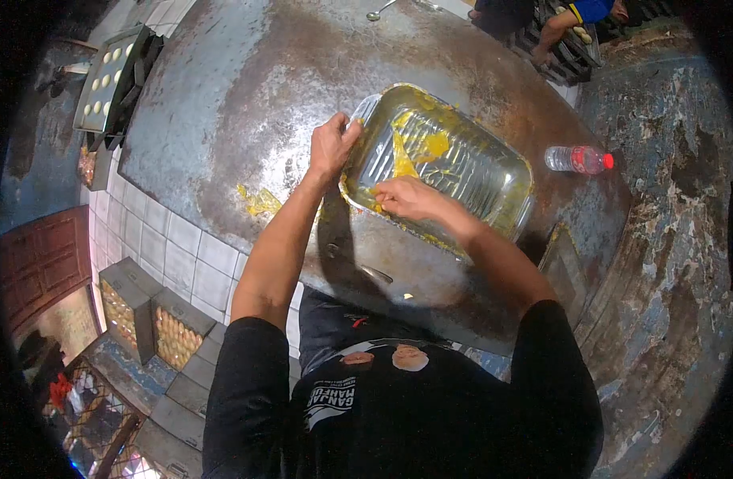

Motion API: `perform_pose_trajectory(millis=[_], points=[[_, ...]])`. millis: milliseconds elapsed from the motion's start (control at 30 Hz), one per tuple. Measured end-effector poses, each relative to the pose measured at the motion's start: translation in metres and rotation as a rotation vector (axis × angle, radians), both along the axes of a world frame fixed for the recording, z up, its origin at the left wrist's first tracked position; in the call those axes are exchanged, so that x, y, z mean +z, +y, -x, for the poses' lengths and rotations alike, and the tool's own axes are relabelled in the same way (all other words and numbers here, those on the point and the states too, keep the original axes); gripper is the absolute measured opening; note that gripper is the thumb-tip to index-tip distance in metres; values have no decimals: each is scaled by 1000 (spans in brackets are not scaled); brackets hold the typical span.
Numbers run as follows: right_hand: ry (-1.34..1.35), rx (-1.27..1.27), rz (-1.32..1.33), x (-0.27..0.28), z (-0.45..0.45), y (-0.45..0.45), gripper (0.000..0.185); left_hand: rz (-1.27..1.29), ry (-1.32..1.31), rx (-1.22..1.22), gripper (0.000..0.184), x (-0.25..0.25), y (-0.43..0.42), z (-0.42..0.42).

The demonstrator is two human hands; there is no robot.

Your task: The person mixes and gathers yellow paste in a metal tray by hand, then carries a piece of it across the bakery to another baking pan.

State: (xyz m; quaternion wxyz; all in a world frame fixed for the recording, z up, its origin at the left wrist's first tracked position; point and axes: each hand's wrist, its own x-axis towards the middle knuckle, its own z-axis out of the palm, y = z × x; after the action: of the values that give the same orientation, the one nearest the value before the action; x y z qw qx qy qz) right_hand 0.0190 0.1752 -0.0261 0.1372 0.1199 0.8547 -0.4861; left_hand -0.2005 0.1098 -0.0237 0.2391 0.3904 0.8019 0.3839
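Nearest the camera is one person's torso in a black T-shirt point(438, 415) with white printing, two bare forearms reaching forward. Ahead, at the near side of one large metal table point(247, 88), is one shiny, ridged, rectangular pan point(466, 180), smeared with yellow mixture point(437, 145). The left hand point(332, 144) grasps the pan's left rim; the right hand point(406, 197), fingers bent, is inside, by the near-left corner, and I cannot tell whether its grip closes on anything. One yellow smear point(260, 201) marks the table left of the pan. Just beside the pan's right side lies one clear bottle point(578, 160) with a red cap. One spoon point(374, 15) rests at the far edge. Beyond, upper right, is one other person's arm point(556, 30) in a blue sleeve; upper left, one baking tray point(92, 94) carries rows of pale pieces, too small to count surely
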Motion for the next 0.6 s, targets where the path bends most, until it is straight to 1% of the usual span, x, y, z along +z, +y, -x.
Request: perform_pose_trajectory(millis=[33, 100, 200, 333, 400, 433, 500, 600], points=[[2, 0, 1, 4, 7, -2, 31, 1, 2, 0, 43, 0, 0, 0], [16, 21, -101, 19, 17, -6, 17, -21, -52, 25, 42, -1, 0, -2], [33, 82, -76, 17, 25, -6, 15, -13, -15, 1, 42, -5, 2, 0], [-7, 77, -89, 16, 20, -1, 16, -7, -30, -4, 43, -2, 1, 0], [-21, 4, -167, 11, 14, 8, 24, -17, -23, -22, 44, -2, 1, 1], [-23, 4, -165, 10, 10, 13, 24, -15, -25, -22, 44, -2, 0, 1], [82, -162, -141, 9, 1, 26, 25, -3, -31, -27, 45, -2, 1, 2], [156, -194, -154, 17, -9, 38, 24, -12, -37, -24, 45, -3, 1, 1]])
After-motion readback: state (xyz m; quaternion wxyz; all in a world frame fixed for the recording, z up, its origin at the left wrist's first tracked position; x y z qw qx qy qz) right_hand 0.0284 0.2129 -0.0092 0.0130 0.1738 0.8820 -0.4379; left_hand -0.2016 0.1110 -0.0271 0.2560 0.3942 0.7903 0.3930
